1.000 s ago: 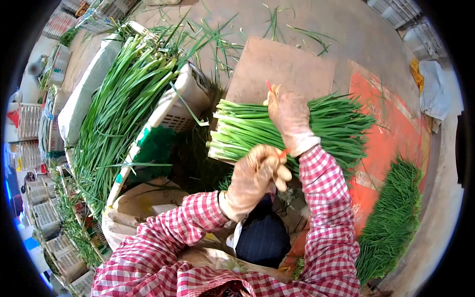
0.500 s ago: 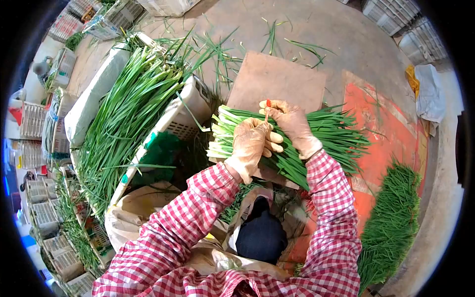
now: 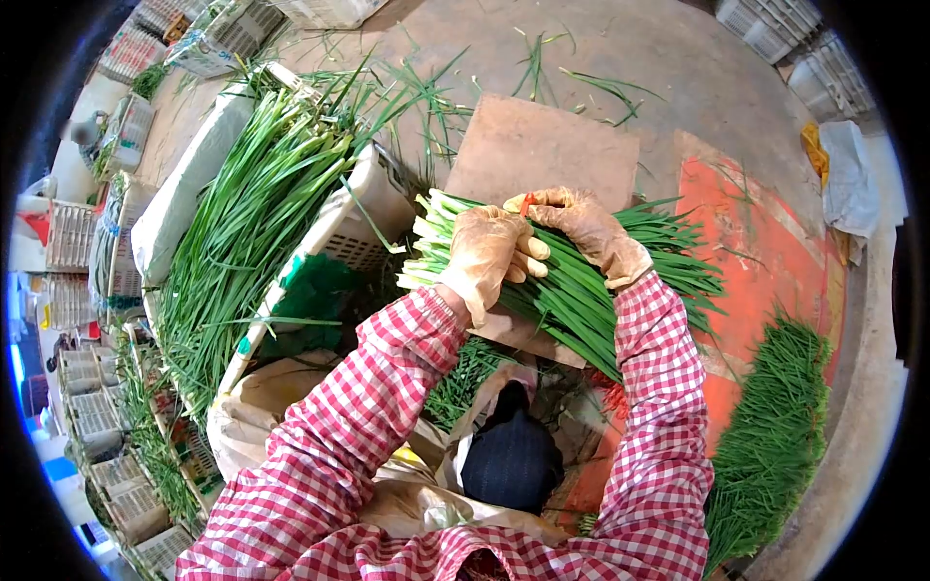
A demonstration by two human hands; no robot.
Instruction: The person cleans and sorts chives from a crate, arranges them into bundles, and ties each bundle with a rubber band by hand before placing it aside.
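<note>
Two wrinkle-gloved hands (image 3: 489,250) (image 3: 583,230) over slender stalks (image 3: 572,305)

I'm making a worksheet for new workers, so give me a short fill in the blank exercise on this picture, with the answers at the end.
1. Of the person's two tan-gloved hands, the ____ one is nearer the pale stem ends of the bundle of long green leaves.
2. The flat brown rectangular board lies ____ the bundle, not over it.
3. The checked cloth sleeves are white and ____.
4. The dense dark-green pile of leaves is on the person's ____ side.

Missing words: left; under; red; right.
</note>
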